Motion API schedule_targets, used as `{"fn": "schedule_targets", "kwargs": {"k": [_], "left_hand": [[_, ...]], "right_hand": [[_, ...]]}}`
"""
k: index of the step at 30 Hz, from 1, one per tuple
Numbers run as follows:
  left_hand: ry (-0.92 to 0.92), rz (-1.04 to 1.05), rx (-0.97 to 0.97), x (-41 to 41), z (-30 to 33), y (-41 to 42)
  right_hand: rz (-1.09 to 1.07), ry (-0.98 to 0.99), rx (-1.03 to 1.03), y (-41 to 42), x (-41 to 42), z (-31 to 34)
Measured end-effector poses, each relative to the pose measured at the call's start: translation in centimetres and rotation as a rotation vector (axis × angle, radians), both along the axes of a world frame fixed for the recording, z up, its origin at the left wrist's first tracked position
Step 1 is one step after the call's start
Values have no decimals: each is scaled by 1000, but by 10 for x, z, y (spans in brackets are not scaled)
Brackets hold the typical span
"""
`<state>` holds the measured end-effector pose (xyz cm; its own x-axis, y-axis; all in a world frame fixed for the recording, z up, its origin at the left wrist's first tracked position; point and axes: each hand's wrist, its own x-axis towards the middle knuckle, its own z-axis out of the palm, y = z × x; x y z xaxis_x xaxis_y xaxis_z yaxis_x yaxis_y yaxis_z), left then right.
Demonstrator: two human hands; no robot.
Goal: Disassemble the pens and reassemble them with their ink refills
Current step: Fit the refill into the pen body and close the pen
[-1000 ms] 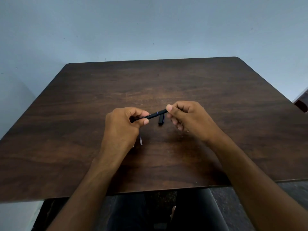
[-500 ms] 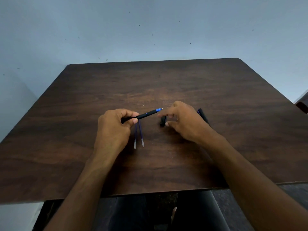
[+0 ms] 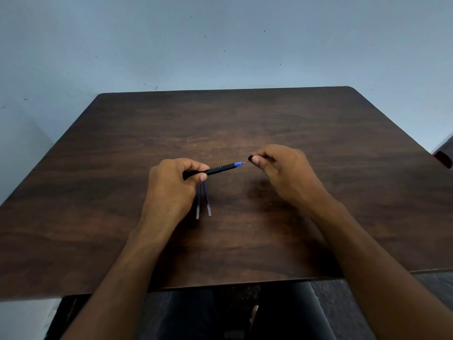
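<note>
Gripping pen: left hand | pinching cap: right hand

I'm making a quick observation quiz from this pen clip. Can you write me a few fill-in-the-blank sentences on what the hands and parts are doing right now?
1. The left hand holds a black pen whose exposed tip is coloured ____.
2. The right hand pinches a small black ____.
3. The number of loose refills lying on the table is ____.

Missing words: blue; cap; two
</note>
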<state>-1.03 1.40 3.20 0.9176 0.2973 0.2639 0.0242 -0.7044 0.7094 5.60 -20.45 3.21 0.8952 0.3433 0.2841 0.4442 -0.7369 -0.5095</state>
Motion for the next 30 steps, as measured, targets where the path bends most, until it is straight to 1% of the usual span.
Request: {"fn": "schedule_targets", "kwargs": {"k": [3, 5, 7, 11, 13, 20, 24, 27, 28, 30], "left_hand": [[-7, 4, 7, 1, 1, -2], [-9, 4, 9, 0, 2, -3], [-2, -1, 9, 0, 2, -4], [10, -14, 16, 0, 4, -5], [9, -19, 18, 0, 4, -6], [19, -50, 27, 0, 7, -9], [34, -66, 28, 0, 6, -11], [6, -68, 31, -1, 7, -8], [-1, -69, 39, -1, 7, -8], [-7, -74, 49, -1, 7, -7]], "right_hand": [[10, -5, 190, -2, -5, -3], [47, 54, 267, -1, -9, -5], [82, 113, 313, -1, -11, -5], [93, 111, 380, 0, -11, -3], [92, 115, 384, 1, -11, -2], [116, 162, 306, 1, -13, 4], [180, 255, 334, -2, -14, 5], [169, 281, 424, -7, -13, 7], [163, 279, 439, -10, -13, 7], [151, 232, 403, -13, -11, 5]]}}
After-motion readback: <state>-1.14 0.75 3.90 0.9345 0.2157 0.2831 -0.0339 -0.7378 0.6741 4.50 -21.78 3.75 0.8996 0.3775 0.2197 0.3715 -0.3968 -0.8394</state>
